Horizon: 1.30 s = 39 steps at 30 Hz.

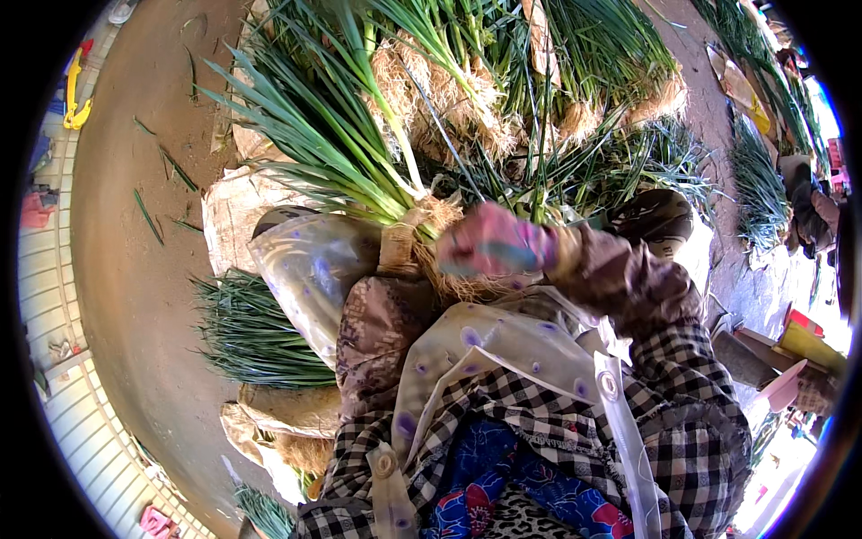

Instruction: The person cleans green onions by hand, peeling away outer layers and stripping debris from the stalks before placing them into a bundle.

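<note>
A bunch of green onions [359,193] with long green leaves and pale, shaggy roots lies across my lap, leaves toward the upper left. My left hand [398,250] is closed round its root end, with the fingers mostly hidden by roots. Just right of those roots [440,218] is my right hand [498,241], in a pink and teal glove, blurred and curled closed; what it grips, if anything, is hidden. A thin dark strip [444,135] runs down toward the right glove. A clear spotted plastic apron [314,265] covers my knees.
More rooted green onions [575,54] are heaped ahead, with loose dark leaves [646,153] nearer me. Another leafy pile [260,332] lies at my left beside brown sacking [287,409]. My shoes [660,220] flank the work. Stray leaves dot the brown floor [135,269].
</note>
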Motion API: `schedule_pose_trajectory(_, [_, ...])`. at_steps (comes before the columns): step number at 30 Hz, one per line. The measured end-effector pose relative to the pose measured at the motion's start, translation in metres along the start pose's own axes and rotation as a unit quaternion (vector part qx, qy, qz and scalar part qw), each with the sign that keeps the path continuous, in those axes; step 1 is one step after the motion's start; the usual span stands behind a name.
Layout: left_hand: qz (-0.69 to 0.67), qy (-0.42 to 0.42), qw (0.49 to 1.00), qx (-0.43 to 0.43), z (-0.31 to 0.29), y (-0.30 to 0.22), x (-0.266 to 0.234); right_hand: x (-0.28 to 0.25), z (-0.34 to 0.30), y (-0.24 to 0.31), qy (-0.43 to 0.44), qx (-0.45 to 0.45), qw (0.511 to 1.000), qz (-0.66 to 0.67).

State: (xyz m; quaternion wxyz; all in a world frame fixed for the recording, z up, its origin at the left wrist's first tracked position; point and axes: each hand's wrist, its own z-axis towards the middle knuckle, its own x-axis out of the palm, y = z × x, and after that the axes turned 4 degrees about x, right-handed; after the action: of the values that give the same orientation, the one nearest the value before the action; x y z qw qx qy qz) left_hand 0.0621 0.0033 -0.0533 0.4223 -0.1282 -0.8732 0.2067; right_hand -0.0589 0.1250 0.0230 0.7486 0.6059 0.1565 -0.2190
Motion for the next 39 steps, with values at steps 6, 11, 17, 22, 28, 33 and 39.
schedule_pose_trajectory(6, [0.043, 0.004, 0.996, 0.076, -0.001, -0.001, 0.028, -0.047, -0.044, -0.049, 0.071, 0.272, 0.926, 0.253])
schedule_pose_trajectory(11, [0.055, 0.021, 0.996, 0.063, 0.007, 0.003, 0.018, -0.033, -0.042, -0.118, -0.043, 0.331, 0.934, 0.130])
schedule_pose_trajectory(17, [0.019, 0.033, 0.995, 0.088, 0.030, 0.021, -0.002, 0.010, -0.006, -0.144, -0.117, 0.043, 0.910, 0.395])
schedule_pose_trajectory(22, [-0.023, 0.005, 0.993, 0.113, 0.018, 0.001, 0.014, 0.000, 0.012, -0.089, -0.312, 0.072, 0.947, 0.006])
schedule_pose_trajectory(28, [-0.080, 0.012, 0.988, 0.129, 0.029, -0.003, 0.017, -0.007, 0.009, -0.062, -0.489, 0.357, 0.522, 0.601])
schedule_pose_trajectory(33, [-0.183, 0.240, 0.949, 0.098, 0.028, -0.031, 0.008, -0.042, -0.043, -0.112, -0.472, 0.331, 0.791, 0.205])
schedule_pose_trajectory(39, [0.065, 0.145, 0.970, 0.182, 0.016, -0.020, 0.032, 0.008, -0.002, -0.053, -0.339, 0.373, 0.699, 0.508])
